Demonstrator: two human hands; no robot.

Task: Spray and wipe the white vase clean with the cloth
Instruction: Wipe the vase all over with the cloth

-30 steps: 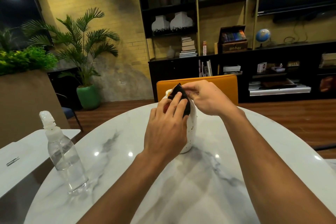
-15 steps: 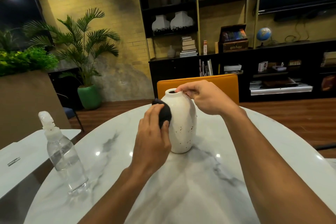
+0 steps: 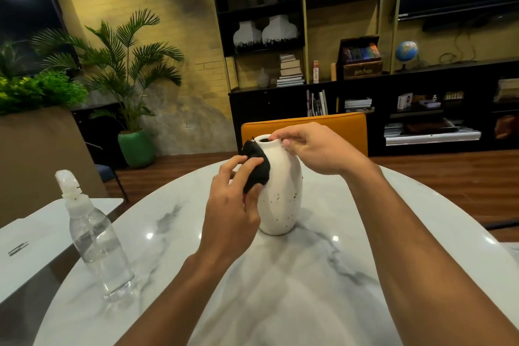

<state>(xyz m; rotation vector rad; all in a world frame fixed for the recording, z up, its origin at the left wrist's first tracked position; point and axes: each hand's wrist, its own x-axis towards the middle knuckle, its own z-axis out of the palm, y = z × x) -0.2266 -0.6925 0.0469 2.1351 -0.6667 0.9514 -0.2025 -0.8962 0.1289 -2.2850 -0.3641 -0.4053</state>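
Two hands on the white vase (image 3: 283, 194), which stands upright mid-table w/ its long axis vertical, mouth up, base on the marble table (image 3: 309, 275). Left hand (image 3: 230, 213) has fingers clamped on a black cloth (image 3: 257, 168), pressing it vs the vase's upper left side; right hand (image 3: 317, 149) pinches the rim, fingers together. Spray bottle (image 3: 95, 236) stands upright near the left edge, well apart.

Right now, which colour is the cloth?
Black, seen in the head view: cloth.
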